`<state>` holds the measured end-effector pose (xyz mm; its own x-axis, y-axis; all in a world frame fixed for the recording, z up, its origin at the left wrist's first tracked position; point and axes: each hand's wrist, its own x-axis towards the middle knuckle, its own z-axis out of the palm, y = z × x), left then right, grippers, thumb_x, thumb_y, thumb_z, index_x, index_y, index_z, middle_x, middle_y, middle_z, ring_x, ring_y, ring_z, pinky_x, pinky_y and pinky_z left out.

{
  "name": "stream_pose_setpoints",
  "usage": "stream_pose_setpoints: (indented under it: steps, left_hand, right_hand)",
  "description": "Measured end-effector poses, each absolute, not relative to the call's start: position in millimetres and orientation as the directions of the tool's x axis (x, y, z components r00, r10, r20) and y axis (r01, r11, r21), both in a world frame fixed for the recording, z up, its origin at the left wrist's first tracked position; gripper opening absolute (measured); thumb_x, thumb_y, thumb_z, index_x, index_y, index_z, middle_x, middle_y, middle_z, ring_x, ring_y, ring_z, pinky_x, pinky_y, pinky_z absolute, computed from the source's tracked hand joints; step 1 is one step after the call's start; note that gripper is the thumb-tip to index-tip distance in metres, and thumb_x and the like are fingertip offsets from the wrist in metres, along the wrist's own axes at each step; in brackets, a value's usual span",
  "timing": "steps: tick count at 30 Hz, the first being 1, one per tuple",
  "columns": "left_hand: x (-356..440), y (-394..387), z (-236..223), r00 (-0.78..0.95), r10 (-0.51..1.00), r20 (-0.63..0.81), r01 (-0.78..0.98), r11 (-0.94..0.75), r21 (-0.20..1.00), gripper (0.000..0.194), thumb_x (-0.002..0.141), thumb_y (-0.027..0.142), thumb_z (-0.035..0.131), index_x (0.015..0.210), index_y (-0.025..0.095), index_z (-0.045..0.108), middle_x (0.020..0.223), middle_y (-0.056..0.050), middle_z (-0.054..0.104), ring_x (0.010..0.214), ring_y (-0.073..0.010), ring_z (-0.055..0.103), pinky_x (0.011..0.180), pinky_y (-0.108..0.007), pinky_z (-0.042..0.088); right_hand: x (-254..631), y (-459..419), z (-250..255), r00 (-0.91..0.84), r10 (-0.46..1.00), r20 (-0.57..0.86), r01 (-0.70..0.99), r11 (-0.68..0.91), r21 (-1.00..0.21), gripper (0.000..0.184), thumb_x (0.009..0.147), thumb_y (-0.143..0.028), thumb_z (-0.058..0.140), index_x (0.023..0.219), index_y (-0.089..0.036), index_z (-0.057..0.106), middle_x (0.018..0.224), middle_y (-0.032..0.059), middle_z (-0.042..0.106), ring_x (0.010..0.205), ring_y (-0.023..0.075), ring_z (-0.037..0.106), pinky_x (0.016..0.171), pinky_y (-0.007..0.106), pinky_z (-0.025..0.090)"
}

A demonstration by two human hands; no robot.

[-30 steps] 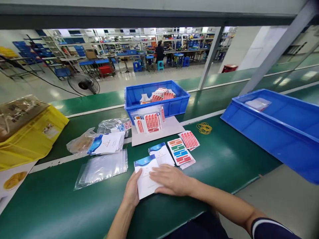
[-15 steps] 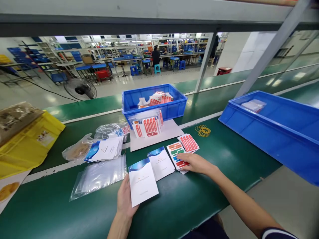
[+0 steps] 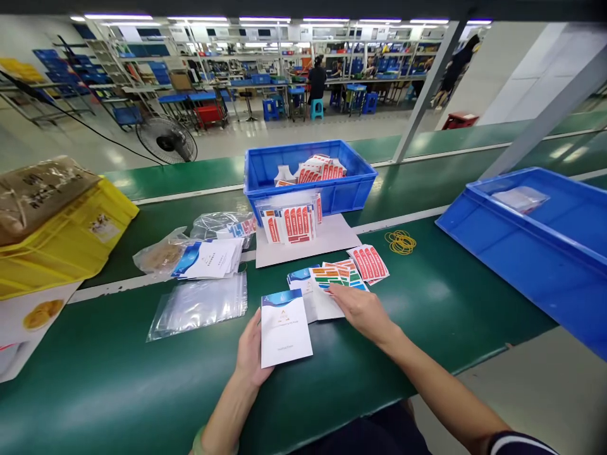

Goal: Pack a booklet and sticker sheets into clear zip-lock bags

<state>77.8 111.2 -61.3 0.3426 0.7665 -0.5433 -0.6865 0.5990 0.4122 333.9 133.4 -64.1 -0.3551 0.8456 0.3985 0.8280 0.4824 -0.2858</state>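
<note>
My left hand grips a white instruction booklet with a blue wave across its top, held upright above the bench. My right hand is closed on the edge of a white sticker sheet with orange, green and blue strips. That sheet partly covers a stack of booklets, and other multicoloured sheets lie behind it. Beside them on the right is a small pile of red sticker sheets. More booklets lie to the left, next to clear zip bags.
A blue bin holding sticker sheets stands behind a white board, with a filled clear bag leaning on it. Yellow rubber bands lie to the right. Another blue bin is far right, a yellow crate far left.
My right hand has drawn a multicoloured sticker sheet leftward from its pile, partly over the booklet stack. My left hand still holds its booklet, now more upright. The camera view has tilted up.
</note>
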Motion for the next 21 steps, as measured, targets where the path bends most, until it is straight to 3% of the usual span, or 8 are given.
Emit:
stream_pose_setpoints:
  steps: [4,9,12,15,21]
  left_hand:
    - [80,114,-58,0.245,0.781,-0.575,-0.706,0.550,0.446,0.041,0.087,0.033,0.048,0.121,0.010,0.056,0.106,-0.015,0.070,0.099,-0.0335,0.064,0.092,-0.048,0.047]
    - [79,115,-57,0.174,0.780,-0.601,-0.698,0.528,0.483,0.045,0.087,0.031,0.049,0.127,0.010,0.050,0.104,-0.015,0.071,0.097,-0.0341,0.065,0.090,-0.049,0.048]
    - [78,115,-57,0.173,0.775,-0.608,-0.697,0.532,0.480,0.045,0.087,0.029,0.049,0.128,0.009,0.049,0.102,-0.016,0.071,0.098,-0.0345,0.064,0.090,-0.049,0.049]
    - [77,116,-58,0.200,0.793,-0.575,-0.714,0.520,0.469,0.044,0.088,0.028,0.047,0.128,0.009,0.050,0.106,-0.016,0.070,0.099,-0.0348,0.064,0.089,-0.049,0.049]
    - [77,117,-57,0.160,0.797,-0.583,-0.699,0.508,0.503,0.046,0.088,0.028,0.047,0.129,0.009,0.048,0.106,-0.016,0.070,0.100,-0.0350,0.063,0.091,-0.050,0.047]
  right_hand:
    - [333,134,-73,-0.427,0.892,0.150,0.848,0.453,-0.274,0.028,0.096,-0.028,0.037,0.106,-0.019,0.062,0.103,0.0086,0.070,0.091,0.0221,0.067,0.074,0.031,0.052]
    - [351,135,-66,-0.436,0.900,0.000,0.863,0.418,-0.283,0.025,0.095,-0.034,0.041,0.102,-0.019,0.060,0.104,0.0092,0.068,0.093,0.0229,0.065,0.076,0.031,0.051]
    - [355,137,-62,-0.446,0.895,0.012,0.861,0.433,-0.266,0.034,0.085,-0.042,0.057,0.109,-0.018,0.059,0.126,0.0135,0.056,0.113,0.0292,0.055,0.088,0.039,0.048]
    - [356,141,-64,-0.480,0.876,0.048,0.844,0.476,-0.246,0.046,0.080,-0.039,0.063,0.120,-0.017,0.054,0.137,0.0152,0.045,0.124,0.0312,0.044,0.099,0.044,0.041]
    - [363,150,-63,-0.522,0.853,-0.009,0.807,0.491,-0.328,0.042,0.085,-0.038,0.058,0.121,-0.017,0.055,0.130,0.0127,0.055,0.117,0.0282,0.053,0.094,0.038,0.046]
